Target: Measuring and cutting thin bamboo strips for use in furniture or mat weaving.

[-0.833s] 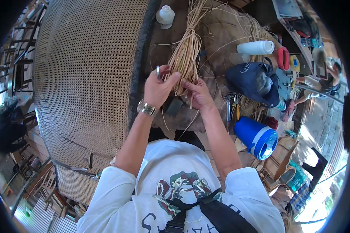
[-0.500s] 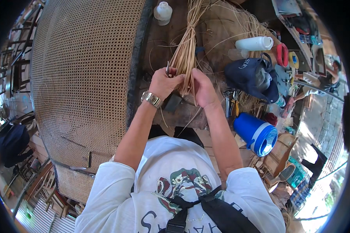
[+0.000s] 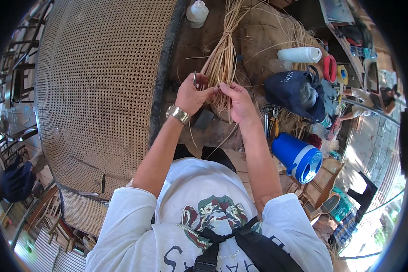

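Note:
A tied bundle of pale cane strips point(image 3: 225, 47) lies lengthwise on the brown work surface, its loose ends toward me. My left hand point(image 3: 191, 96) is closed at the left side of those ends, thumb and fingers pinching strips. A thin metal tool point(image 3: 195, 78) also sticks up from its fingers; its kind is hard to make out. On the other side, my right hand point(image 3: 241, 103) pinches strips between thumb and forefinger, close to the left thumb. The woven cane panel point(image 3: 104, 81) with a dark edge stretches along my left.
A whitish bottle point(image 3: 197, 14) stands at the far side. To the right are a white cylinder point(image 3: 300, 55), a dark blue bag point(image 3: 285, 90), several hand tools point(image 3: 271, 119) and a blue jug point(image 3: 294, 156). Another person point(image 3: 376, 100) sits at far right; someone in dark clothing point(image 3: 16, 181) is at left.
My right thumb and fingers have come inward to pinch strips beside my left thumb. The bundle appears slightly farther right in view. The person at far left has changed posture.

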`<state>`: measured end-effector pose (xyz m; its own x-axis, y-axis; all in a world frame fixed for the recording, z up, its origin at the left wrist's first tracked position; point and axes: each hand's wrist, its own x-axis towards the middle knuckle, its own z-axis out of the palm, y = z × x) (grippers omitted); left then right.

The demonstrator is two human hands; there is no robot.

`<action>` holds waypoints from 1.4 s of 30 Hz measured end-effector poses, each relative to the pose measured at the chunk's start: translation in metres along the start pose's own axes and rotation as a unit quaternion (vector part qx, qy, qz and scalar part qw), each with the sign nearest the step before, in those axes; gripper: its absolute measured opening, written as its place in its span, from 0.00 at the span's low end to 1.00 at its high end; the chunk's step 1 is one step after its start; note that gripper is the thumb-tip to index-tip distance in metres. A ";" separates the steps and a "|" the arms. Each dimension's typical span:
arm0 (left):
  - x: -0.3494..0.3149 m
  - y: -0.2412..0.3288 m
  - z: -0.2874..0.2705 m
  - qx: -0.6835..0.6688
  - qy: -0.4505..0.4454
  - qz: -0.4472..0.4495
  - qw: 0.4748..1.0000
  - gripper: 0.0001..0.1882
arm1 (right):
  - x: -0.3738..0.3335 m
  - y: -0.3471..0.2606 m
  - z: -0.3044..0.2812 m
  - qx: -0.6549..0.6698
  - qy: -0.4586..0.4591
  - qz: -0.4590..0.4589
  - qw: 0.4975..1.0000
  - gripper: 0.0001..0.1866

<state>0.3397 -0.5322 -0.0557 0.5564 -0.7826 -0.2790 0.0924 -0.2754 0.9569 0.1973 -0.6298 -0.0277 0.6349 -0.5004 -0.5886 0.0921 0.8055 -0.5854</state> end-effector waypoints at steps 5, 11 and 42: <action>-0.019 0.026 0.001 0.221 0.117 0.177 0.952 0.11 | 0.006 0.011 -0.002 -0.024 0.015 -0.012 1.000 0.10; -0.009 0.021 0.010 0.080 0.084 0.002 0.993 0.11 | 0.012 0.025 -0.008 -0.041 0.016 -0.040 0.998 0.10; 0.007 -0.014 0.011 -0.130 -0.010 -0.085 0.988 0.13 | -0.001 0.013 -0.032 -0.070 -0.017 -0.035 0.997 0.12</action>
<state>0.3331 -0.5401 -0.0716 0.4981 -0.7497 -0.4357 0.3931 -0.2527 0.8841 0.1735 -0.6289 -0.0527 0.6564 -0.5410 -0.5258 0.0307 0.7156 -0.6979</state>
